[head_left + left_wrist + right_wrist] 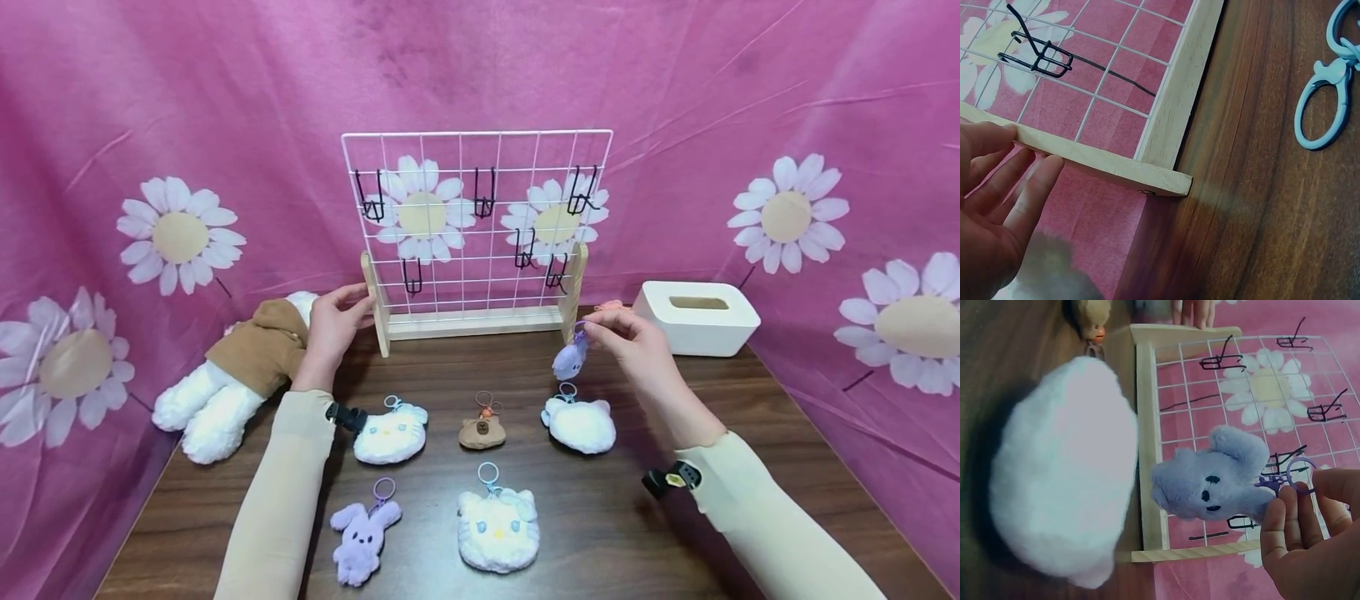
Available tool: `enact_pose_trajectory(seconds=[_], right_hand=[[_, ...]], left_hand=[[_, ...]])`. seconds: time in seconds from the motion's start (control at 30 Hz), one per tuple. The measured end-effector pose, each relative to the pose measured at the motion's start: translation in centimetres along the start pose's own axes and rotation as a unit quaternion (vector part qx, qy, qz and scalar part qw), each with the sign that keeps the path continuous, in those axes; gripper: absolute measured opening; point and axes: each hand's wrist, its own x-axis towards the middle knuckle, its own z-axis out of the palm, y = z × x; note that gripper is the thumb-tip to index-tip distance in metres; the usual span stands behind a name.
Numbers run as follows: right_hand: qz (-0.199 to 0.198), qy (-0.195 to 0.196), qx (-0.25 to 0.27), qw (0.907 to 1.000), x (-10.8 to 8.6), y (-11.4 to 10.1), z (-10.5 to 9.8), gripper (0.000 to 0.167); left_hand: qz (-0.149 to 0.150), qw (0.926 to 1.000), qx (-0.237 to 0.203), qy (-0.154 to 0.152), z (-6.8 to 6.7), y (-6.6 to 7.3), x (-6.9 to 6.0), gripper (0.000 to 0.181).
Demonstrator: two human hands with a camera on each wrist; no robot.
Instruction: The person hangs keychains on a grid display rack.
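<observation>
My right hand (633,337) pinches the purple ring of a lilac plush bunny keychain (1200,481), which hangs in front of the rack's right post. The white wire grid rack (480,317) stands on a wooden base and carries several black hooks (484,196). At the rack's left wooden post (1104,164), the fingers of my left hand (341,321) rest lightly against the outer side. Below the held bunny lies a white plush keychain (581,427), face down. The hooks in view hold nothing.
On the brown table lie two white cat keychains (498,533) (390,435), a brown plush keychain (482,432) and another lilac bunny (360,546). A white tissue box (697,321) stands right, partly hiding a pink item (611,307). A plush toy in brown (258,354) lies left.
</observation>
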Motion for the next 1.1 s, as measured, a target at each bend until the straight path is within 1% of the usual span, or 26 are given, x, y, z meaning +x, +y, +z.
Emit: enact_pose_trajectory(seconds=[0.1,0.23,0.37,0.53,0.67,0.77,0.97,1.1], right_hand=[[-0.002,-0.005,0.002,1.0,0.7,-0.1,0.1,0.035],[0.014,-0.007,0.008,0.9999,1.8,-0.2,0.3,0.035],[0.032,-0.005,0.015,0.9994,2.9,-0.1,0.6,0.039],[0.042,0.009,-0.001,0.9991,4.2,-0.1,1.0,0.038],[0.043,0.011,-0.005,0.999,5.1,0.1,1.2,0.037],[0.046,0.011,-0.004,0.9989,5.6,0.5,1.4,0.035],[0.047,0.012,-0.013,0.9987,6.1,0.7,1.5,0.036],[0.056,0.013,-0.014,0.9983,6.5,0.9,1.7,0.034]], left_hand=[[-0.001,1.0,-0.002,0.001,0.0,-0.1,0.0,0.041],[-0.001,1.0,-0.003,0.0,0.0,-0.1,0.0,0.041],[-0.002,1.0,-0.001,0.001,0.0,-0.1,0.0,0.041],[-0.003,1.0,0.007,-0.003,-0.1,0.0,-0.1,0.042],[-0.002,1.0,-0.006,-0.007,-0.1,0.2,-0.2,0.044],[-0.001,0.9998,-0.015,-0.01,-0.1,0.2,-0.3,0.044],[-0.001,0.9999,-0.015,-0.007,-0.1,0.1,-0.3,0.043],[0.001,0.9999,-0.012,-0.004,0.0,0.0,-0.2,0.041]])
